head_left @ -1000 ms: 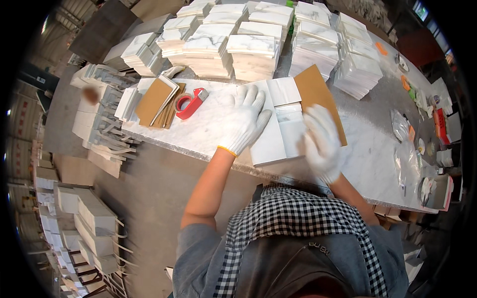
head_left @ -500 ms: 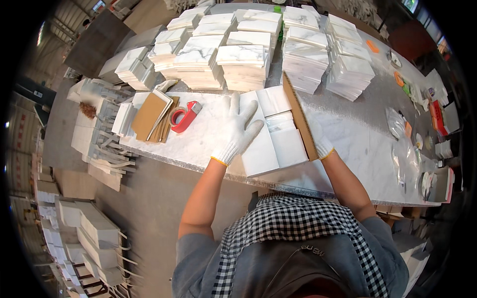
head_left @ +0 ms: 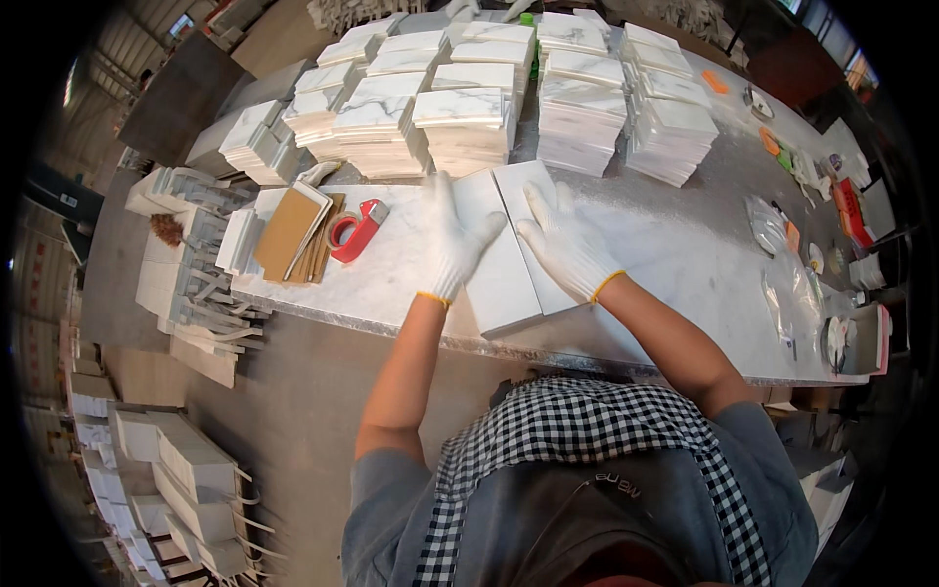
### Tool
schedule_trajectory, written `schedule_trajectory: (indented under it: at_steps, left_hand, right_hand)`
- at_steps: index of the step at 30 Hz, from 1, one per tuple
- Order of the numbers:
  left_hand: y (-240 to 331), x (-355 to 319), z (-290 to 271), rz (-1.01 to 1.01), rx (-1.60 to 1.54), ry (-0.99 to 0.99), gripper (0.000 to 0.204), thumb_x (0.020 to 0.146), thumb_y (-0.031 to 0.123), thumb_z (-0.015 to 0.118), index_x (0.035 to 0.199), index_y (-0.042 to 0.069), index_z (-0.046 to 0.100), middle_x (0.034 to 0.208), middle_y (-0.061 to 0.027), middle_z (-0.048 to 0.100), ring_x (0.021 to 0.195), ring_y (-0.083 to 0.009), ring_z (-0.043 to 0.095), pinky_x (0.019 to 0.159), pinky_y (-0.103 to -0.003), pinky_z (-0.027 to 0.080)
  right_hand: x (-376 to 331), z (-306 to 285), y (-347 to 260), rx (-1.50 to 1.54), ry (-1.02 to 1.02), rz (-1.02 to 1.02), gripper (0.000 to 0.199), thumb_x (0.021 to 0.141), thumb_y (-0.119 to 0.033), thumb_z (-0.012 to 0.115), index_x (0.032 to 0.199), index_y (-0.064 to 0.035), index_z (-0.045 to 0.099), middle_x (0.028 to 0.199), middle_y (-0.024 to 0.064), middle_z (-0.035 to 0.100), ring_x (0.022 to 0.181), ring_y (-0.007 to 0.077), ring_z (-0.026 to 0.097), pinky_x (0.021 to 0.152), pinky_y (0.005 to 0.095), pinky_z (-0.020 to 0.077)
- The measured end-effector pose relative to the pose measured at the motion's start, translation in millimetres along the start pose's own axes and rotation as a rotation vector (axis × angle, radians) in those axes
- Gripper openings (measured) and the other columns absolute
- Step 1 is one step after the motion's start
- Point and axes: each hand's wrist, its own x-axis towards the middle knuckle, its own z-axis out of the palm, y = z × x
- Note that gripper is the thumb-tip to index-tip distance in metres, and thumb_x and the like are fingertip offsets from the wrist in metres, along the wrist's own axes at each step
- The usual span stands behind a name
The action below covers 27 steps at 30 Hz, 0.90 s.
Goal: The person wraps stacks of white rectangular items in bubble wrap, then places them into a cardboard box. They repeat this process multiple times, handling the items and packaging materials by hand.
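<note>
A white cardboard box [head_left: 501, 279] lies in front of me near the table's front edge, both top flaps folded down so that a seam runs along its middle. My left hand [head_left: 455, 240], in a white knit glove, rests along the box's left side with its thumb stretched over the left flap. Flat on the right flap [head_left: 518, 178] is my right hand [head_left: 567, 240], gloved too, fingers spread. The flaps hide the contents. A red tape dispenser [head_left: 362, 233] with a roll of tape sits left of my left hand, beside brown cardboard pieces [head_left: 286, 231].
Tall stacks of white grey-veined tiles [head_left: 460, 108] line the table's far side. Plastic bags [head_left: 767, 227], a red tray [head_left: 853, 213] and small orange items lie at the right. Another person's gloved hands [head_left: 462, 9] show at the far edge. White boxes [head_left: 201, 470] stand lower left.
The right flap, upright before with its brown inner face showing, has come down over the white pieces. My right hand has moved from behind it onto its top.
</note>
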Motion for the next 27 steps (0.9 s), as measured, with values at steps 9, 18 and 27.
schedule_trajectory:
  at_steps: [9,18,27]
  left_hand:
    - [-42,42,0,-0.303,-0.306,-0.036,0.103,0.077,0.035,0.087,0.155,-0.006,0.034,0.142,-0.0274,0.057,0.127,-0.0303,0.058,0.105,-0.037,0.048]
    - [-5,26,8,-0.460,-0.411,0.079,0.080,0.081,0.025,0.085,0.141,-0.010,0.046,0.126,-0.0230,0.063,0.115,-0.0269,0.062,0.097,-0.035,0.052]
    - [36,-54,41,-0.551,-0.286,0.482,0.054,0.087,0.032,0.082,0.113,-0.006,0.056,0.103,-0.0157,0.061,0.095,-0.0215,0.056,0.088,-0.036,0.049]
  right_hand:
    - [-60,40,10,0.029,0.372,-0.063,0.052,0.098,-0.035,0.057,0.143,-0.0085,0.056,0.146,0.0254,0.047,0.116,0.0425,0.060,0.094,0.0505,0.0517]
    - [-56,41,38,0.094,0.624,-0.310,0.036,0.091,-0.029,0.067,0.121,-0.0109,0.073,0.126,0.0176,0.067,0.099,0.0363,0.070,0.079,0.0417,0.0578]
    - [12,-23,138,0.113,0.231,-0.764,0.038,0.090,-0.024,0.064,0.125,-0.0111,0.071,0.138,0.0220,0.062,0.105,0.0379,0.070,0.090,0.0419,0.0571]
